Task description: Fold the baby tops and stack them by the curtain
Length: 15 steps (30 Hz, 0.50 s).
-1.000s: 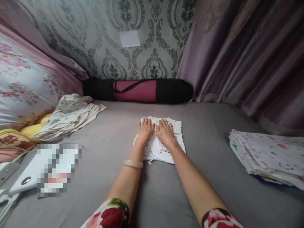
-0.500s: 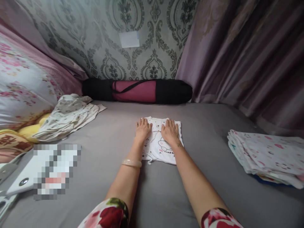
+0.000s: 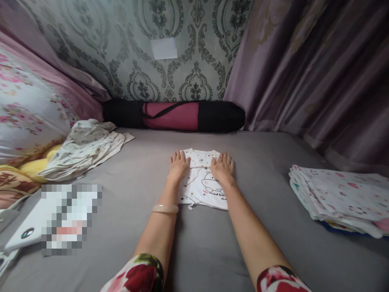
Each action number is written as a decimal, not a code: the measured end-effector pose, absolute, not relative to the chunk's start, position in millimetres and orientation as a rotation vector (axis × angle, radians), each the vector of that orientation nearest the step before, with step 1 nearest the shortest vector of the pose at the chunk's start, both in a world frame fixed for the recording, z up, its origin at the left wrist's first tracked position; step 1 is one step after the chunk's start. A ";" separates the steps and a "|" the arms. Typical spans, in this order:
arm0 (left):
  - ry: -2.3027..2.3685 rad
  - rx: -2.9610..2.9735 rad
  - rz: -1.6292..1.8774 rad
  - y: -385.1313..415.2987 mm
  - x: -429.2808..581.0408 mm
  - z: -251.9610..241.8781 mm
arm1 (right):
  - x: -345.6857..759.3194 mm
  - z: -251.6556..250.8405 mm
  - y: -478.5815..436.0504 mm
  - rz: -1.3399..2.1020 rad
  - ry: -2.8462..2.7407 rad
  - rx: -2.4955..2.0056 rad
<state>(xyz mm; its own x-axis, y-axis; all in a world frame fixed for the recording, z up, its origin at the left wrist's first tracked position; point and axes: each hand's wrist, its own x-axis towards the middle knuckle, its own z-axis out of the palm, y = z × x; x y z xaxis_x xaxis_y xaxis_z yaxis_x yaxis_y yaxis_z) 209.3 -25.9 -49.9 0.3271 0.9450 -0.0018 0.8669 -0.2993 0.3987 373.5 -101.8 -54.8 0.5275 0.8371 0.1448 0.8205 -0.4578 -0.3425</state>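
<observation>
A small white baby shirt (image 3: 199, 185) lies folded flat on the grey bed sheet (image 3: 200, 247), with little dots, a cartoon drawing and lettering on its front. Thin ties run across it, and one end sticks out at the lower edge. My left hand (image 3: 179, 165) rests flat on the shirt's upper left side, fingers stretched out and pointing away from me. On the upper right side lies my right hand (image 3: 223, 167), also flat with fingers extended, covering part of the drawing.
At right is a stack of folded printed cloths (image 3: 343, 198). A crumpled light garment (image 3: 88, 146) lies at left beside a floral pillow (image 3: 27, 105). Nearer sits a white device (image 3: 27, 227), partly pixelated. A black and maroon roll bag (image 3: 170, 116) lies along the wall.
Both hands have slid outward, the left one to the left and the right one to the right. More of the shirt's collar and drawing shows between them.
</observation>
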 end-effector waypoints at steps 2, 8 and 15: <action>1.629 2.250 0.291 -25.4 208.4 -51.8 | 374.8 -56.5 -102.8 0.108 -1.355 -2.416; 1.678 2.289 0.190 -27.9 207.4 -46.5 | 377.1 -49.8 -102.0 0.171 -1.362 -2.511; 1.629 2.468 0.326 -40.0 225.6 -32.7 | 360.3 -41.7 -101.4 -0.006 -1.575 -2.362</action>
